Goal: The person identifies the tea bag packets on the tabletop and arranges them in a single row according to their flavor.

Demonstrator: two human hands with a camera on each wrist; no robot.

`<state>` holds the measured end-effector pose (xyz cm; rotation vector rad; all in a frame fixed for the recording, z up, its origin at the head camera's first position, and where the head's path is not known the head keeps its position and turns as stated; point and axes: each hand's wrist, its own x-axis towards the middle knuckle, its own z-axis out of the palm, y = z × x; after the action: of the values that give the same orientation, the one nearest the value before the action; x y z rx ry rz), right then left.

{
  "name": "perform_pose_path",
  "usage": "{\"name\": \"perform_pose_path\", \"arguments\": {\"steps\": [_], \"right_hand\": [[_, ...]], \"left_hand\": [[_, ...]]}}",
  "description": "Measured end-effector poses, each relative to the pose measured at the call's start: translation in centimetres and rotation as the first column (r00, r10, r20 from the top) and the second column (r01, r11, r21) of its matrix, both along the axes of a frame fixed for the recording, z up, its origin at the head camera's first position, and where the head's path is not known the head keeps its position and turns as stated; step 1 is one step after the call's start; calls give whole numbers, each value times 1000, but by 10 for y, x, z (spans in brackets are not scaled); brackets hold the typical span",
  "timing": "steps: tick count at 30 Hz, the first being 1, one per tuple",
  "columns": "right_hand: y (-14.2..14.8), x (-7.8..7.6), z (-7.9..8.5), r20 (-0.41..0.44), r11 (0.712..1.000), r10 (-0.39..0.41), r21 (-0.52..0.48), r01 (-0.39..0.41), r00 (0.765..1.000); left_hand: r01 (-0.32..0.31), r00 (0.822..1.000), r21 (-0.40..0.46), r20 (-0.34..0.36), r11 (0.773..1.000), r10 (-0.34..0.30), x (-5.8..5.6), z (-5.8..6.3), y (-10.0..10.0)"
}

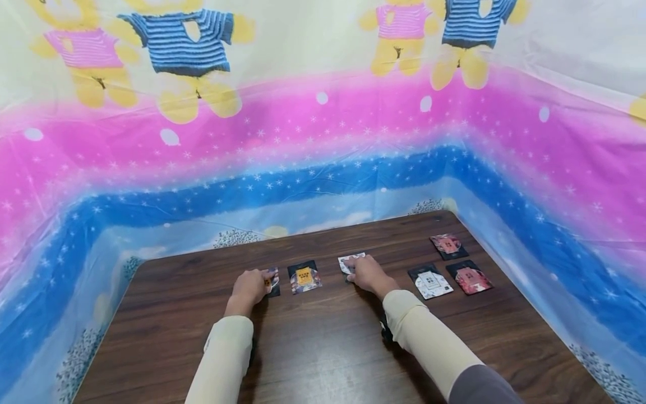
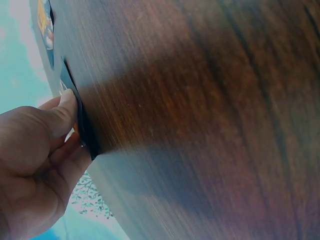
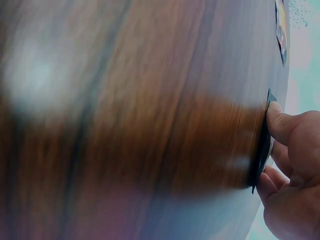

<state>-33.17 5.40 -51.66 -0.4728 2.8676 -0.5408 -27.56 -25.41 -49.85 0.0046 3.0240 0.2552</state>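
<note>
On the left of the table's far half, my left hand [image 1: 250, 288] grips a small flat packet [image 1: 275, 283], dark with an orange label, and covers part of it. The left wrist view shows the thumb on its face and curled fingers at its lower end. Farther right, my right hand [image 1: 370, 275] holds a black-and-white packet [image 1: 348, 260] between thumb and fingers, as the right wrist view also shows; the hand hides much of its front. Between the hands lies another orange-labelled packet [image 1: 305, 276], flat on the wood.
To the right lie a white-labelled packet [image 1: 430, 281] and two red ones, one nearer [image 1: 470, 277] and one farther back [image 1: 449, 246]. The brown wooden table [image 1: 313, 348] is bordered at the back and sides by a printed cloth [image 1: 303, 134] with bears.
</note>
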Motion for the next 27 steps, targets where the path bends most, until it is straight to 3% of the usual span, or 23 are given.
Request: {"name": "perform_pose_path", "arguments": {"steps": [17,27], "right_hand": [[-29,2,1,-49,998,55,32,-54,997],[-35,1,2,-77,986,141,100,-133,987]], "left_hand": [[-1,1000,-26,9,1000,1,0,4,3],[-12,1000,2,15,1000,12,0,2,0]]}}
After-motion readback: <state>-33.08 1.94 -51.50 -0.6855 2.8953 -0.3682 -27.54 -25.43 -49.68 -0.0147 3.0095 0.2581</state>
